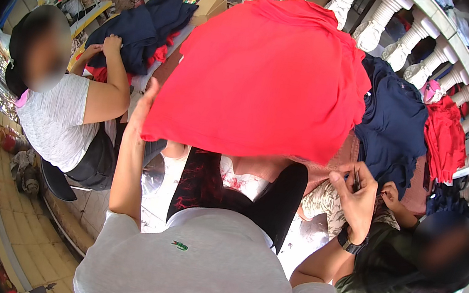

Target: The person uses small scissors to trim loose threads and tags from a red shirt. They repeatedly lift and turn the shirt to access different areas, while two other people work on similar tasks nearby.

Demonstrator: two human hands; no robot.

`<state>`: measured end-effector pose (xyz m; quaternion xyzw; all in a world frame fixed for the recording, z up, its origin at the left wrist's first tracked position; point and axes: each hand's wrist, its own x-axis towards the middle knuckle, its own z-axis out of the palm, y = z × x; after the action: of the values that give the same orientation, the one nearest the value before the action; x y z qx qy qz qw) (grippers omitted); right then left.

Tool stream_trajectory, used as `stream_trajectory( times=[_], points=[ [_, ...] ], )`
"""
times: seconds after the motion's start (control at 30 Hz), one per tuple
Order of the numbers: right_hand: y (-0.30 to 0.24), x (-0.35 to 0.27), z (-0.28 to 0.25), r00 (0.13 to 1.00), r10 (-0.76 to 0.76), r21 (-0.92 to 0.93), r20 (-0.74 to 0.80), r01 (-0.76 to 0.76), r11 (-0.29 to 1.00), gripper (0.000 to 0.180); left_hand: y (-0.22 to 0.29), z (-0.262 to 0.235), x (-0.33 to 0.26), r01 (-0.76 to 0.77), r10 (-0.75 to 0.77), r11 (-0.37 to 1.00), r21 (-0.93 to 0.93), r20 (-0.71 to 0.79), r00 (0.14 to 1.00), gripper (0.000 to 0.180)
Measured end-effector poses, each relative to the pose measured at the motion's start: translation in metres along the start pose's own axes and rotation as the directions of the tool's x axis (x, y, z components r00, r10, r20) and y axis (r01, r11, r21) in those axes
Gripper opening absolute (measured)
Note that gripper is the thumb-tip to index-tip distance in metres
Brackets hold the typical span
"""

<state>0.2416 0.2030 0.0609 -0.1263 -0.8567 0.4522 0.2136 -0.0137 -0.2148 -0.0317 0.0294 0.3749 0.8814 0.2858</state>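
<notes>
A red knit garment lies spread out in front of me, its near edge above my lap. Along its left edge my left hand stands upright with the visible fingers stretched out, touching the cloth; part of the hand is hidden by it. My right hand is raised just off the garment's near right corner. Its fingers are closed around a small dark metal tool that looks like thread snips, blades pointing up.
Navy garments and a red pile lie at right. A person in grey at left handles navy cloth; another in dark green sits close by my right arm. A cardboard box and white balusters stand behind.
</notes>
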Motion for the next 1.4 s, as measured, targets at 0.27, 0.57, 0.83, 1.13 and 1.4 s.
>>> stream_trajectory(
  times=[0.27, 0.57, 0.83, 1.13, 1.4],
  points=[
    [-0.107, 0.141, 0.083, 0.780, -0.620, -0.016, 0.088, 0.623, 0.782, 0.017, -0.025, 0.123, 0.009, -0.488, 0.595, 0.404, 0.774, 0.183, 0.783, 0.055],
    [-0.127, 0.268, 0.229, 0.656, -0.650, -0.364, 0.383, 0.754, 0.546, 0.028, -0.099, 0.166, 0.025, -0.510, 0.544, 0.051, 0.859, 0.404, 0.735, 0.057],
    [-0.123, 0.254, 0.307, 0.673, -0.703, -0.673, 0.230, 0.632, 0.384, 0.013, -0.105, 0.139, 0.025, -0.464, 0.495, 0.071, 0.883, 0.373, 0.785, 0.068],
    [-0.161, 0.352, 0.213, 0.933, -0.244, 0.045, 0.265, 0.241, 0.970, 0.020, -0.017, 0.074, 0.017, -0.302, 0.432, 0.126, 0.945, 0.222, 0.874, 0.028],
    [-0.207, 0.350, 0.095, 0.668, -0.740, 0.429, 0.077, 0.648, 0.630, 0.026, 0.140, 0.111, 0.034, -0.637, 0.617, 0.744, -0.203, 0.575, 0.538, 0.037]
  ],
)
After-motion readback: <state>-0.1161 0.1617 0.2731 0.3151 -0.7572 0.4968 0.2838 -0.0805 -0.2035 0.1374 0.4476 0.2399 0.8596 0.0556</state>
